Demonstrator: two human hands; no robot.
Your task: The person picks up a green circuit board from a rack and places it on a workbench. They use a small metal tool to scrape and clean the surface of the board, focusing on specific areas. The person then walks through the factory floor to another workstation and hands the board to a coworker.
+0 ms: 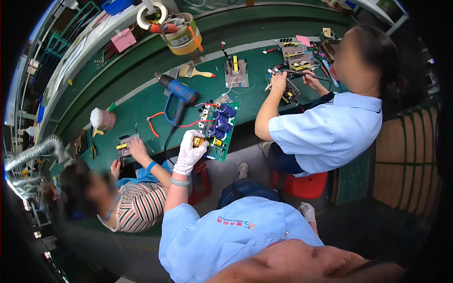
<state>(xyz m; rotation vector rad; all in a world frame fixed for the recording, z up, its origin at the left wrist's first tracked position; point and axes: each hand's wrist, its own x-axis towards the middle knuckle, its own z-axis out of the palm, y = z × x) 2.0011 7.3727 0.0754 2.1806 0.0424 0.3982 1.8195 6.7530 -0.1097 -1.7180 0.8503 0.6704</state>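
My left hand (191,150), in a white glove, is closed on the lower left edge of a green circuit board (220,150), by a copper-wound coil (198,141). The board is held up in front of the bench, tilted. It carries several dark blue capacitors (222,121), and red leads (196,123) trail from its left side. My right hand (308,212), also gloved in white, hangs low beside my body. Its fingers look loosely apart, and I see nothing in it. A blue heat gun (180,92) lies on the bench just beyond the board.
The green bench (137,115) holds a brush (198,72), orange-handled pliers (153,123), a tub (102,119) and another board (236,73). A person at right (325,127) and one at left (137,203) work on boards. A red stool (305,185) stands near my right side.
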